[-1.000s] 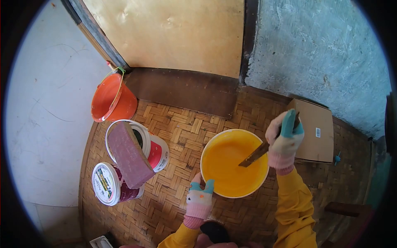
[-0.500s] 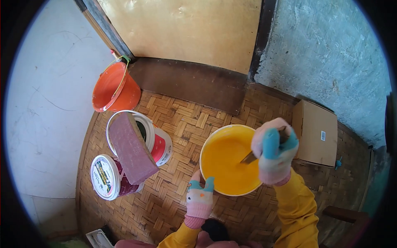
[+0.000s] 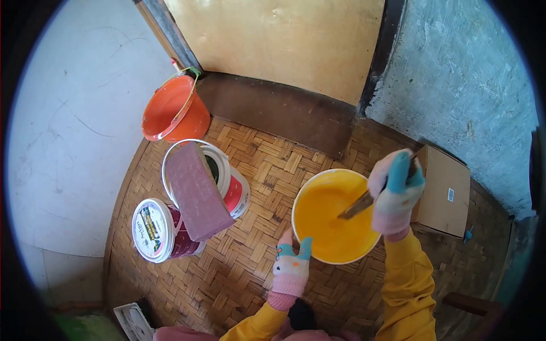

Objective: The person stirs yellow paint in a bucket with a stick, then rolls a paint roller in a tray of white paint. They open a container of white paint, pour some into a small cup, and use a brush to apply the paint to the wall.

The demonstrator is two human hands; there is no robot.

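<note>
A round white-rimmed bucket of yellow paint [image 3: 324,227] stands on the woven floor. My right hand [image 3: 398,193], in a pink, white and blue glove, is closed around a wooden stick [image 3: 358,206] above the bucket's right side. The stick slants down to the left, with its lower end in the paint. At the bucket's lower left rim is my left hand [image 3: 292,261], in a matching glove, its thumb and fingers apart against the bucket's side; some fingers are hidden.
An orange bucket [image 3: 176,108] stands by the left wall. A mauve slab [image 3: 199,193] lies across a white paint bucket [image 3: 240,193], beside a lidded tub [image 3: 152,230]. A cardboard box [image 3: 443,193] sits at the right wall. A brown wooden piece [image 3: 469,303] shows lower right.
The view has shifted, so most things appear further right. My right hand has risen slightly relative to the bucket, and more of the stick shows. My left hand stays at the rim.
</note>
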